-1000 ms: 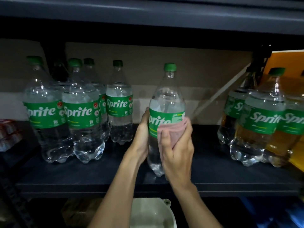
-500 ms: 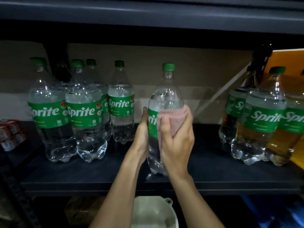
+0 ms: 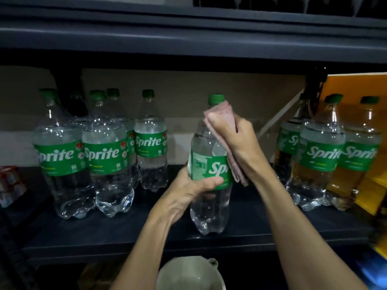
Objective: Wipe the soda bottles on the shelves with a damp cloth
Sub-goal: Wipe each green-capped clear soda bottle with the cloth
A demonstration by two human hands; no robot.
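A clear Sprite bottle with a green cap and label stands at the front middle of the dark shelf. My left hand grips it around the label, thumb across the front. My right hand holds a folded pink cloth against the bottle's neck and shoulder, just below the cap. Part of the cloth hangs down beside the label.
Several Sprite bottles stand in a cluster on the left of the shelf. More Sprite bottles stand on the right before an orange panel. A white bowl sits below the shelf edge. Small packs lie far left. An upper shelf overhangs.
My right hand has slid the cloth up from the label to the bottle's neck. The left hand has shifted around to the front of the label and the bottle has turned.
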